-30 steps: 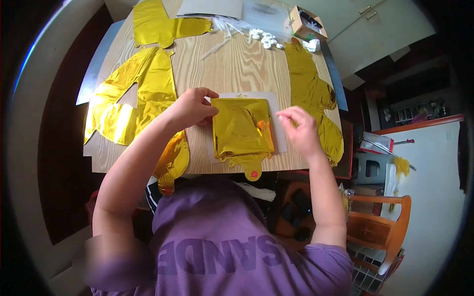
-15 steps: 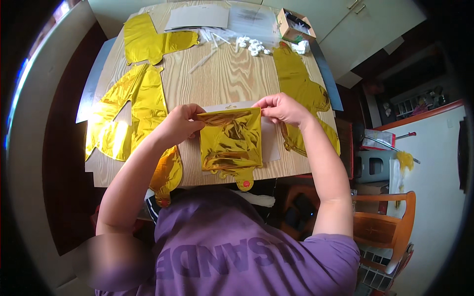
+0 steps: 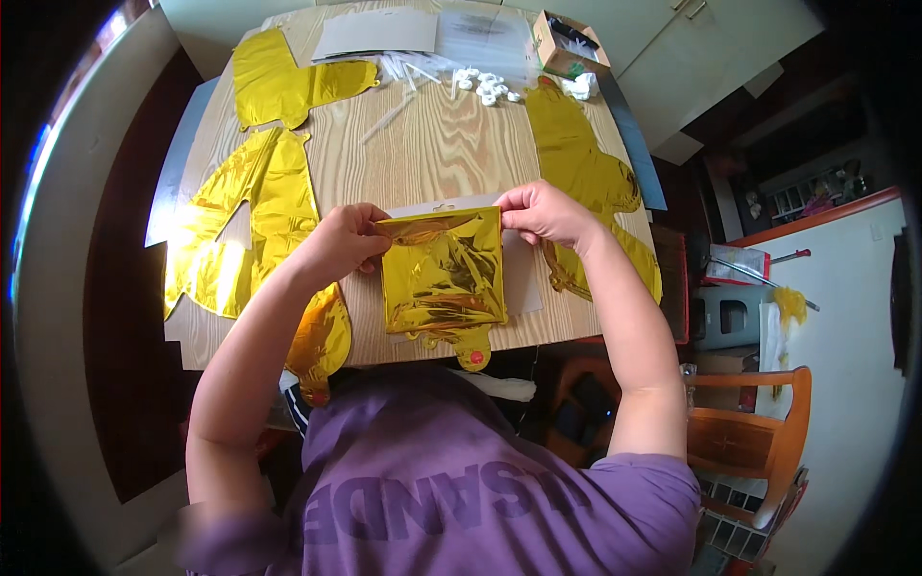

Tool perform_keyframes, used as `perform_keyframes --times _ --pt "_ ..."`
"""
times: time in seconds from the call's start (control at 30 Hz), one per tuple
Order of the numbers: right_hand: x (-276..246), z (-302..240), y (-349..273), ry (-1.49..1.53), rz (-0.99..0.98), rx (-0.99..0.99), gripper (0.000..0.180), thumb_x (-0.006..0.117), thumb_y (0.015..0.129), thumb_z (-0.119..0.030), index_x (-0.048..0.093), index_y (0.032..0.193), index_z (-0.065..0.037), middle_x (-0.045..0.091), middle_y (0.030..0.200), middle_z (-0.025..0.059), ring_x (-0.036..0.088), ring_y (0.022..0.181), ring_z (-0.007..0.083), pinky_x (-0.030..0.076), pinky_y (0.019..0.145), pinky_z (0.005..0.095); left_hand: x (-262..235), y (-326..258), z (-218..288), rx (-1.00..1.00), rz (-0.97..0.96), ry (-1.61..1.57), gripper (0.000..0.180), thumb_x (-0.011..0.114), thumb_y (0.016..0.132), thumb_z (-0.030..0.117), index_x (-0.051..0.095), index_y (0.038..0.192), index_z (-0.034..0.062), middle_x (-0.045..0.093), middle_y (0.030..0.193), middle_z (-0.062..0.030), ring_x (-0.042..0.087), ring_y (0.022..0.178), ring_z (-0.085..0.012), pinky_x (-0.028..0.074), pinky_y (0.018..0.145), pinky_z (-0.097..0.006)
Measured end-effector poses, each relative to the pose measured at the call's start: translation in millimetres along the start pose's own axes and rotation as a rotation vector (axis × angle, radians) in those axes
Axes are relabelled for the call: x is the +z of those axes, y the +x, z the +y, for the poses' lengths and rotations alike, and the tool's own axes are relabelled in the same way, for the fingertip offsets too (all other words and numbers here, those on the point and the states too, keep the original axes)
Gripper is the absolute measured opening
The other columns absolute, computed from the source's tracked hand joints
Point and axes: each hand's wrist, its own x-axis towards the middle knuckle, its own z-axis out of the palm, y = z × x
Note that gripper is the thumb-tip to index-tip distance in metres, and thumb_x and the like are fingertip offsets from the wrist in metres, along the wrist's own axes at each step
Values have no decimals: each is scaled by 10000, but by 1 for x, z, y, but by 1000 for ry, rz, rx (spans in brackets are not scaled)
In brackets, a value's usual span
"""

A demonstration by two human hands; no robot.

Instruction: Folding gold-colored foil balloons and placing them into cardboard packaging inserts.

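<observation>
A gold foil balloon (image 3: 444, 274), folded into a rough square, lies at the table's front edge on a white card (image 3: 521, 283). The card's top strip with a hang slot shows above the fold. At the upper left corner, my left hand (image 3: 348, 238) pinches the foil between thumb and fingers. My right hand (image 3: 545, 213) grips the upper right corner the same way. From the lower edge of the fold hangs a rounded gold tab with a red spot, over the table's edge. What lies under the foil is hidden.
Flat gold balloons lie at the left (image 3: 279, 192), far left (image 3: 274, 82) and right (image 3: 576, 144). At the back are grey-white sheets (image 3: 375, 34), clear plastic sleeves (image 3: 485, 43), white straws (image 3: 408, 69), small white coils (image 3: 485, 86) and a box (image 3: 571, 46). A wooden chair (image 3: 744, 432) stands at right.
The view has shifted slightly. My right fingers have closed in on the foil's upper right corner, while my left hand keeps its pinch on the other corner.
</observation>
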Motion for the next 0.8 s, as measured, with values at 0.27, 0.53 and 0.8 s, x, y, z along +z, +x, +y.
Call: perform_keyframes --times 0.27,0.53,0.8 --pt "6 6 7 40 126 -41 106 618 993 -74 683 990 9 694 858 20 466 494 18 379 463 189 2 -1 6 -46 13 -77 275 658 937 67 620 1190 -33 656 792 -23 606 645 -78 516 600 -213" --pt "16 2 7 -48 228 96 113 641 979 -86 690 936 7 690 793 32 466 461 39 378 434 209 0 3 3 -106 -14 -53 315 660 977 116 602 1260 -10 675 877 -21 641 708 -79 554 640 -222" --pt "9 -1 8 -36 163 112 101 653 974 -106 687 938 -18 687 797 18 459 473 17 349 432 197 2 4 2 -120 6 -81 333 660 980 124 590 1278 -6 685 900 -34 661 732 -89 566 648 -223"
